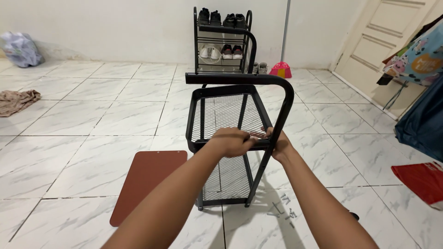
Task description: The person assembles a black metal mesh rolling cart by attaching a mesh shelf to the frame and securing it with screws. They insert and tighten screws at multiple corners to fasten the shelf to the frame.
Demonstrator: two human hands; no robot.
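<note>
Forearms outstretched (hands [251, 140] at black rack [226, 113])

You are gripping a matt black metal rack [230, 120] with fine mesh shelves; its tube frame looks smooth. Under it, glossy marbled floor tiles [92, 115], a smooth reddish-brown board [145, 182] and small metal screws [286, 210].

Red plastic bag [422, 182] right floor; pale bag [19, 48] far-left corner.
</note>
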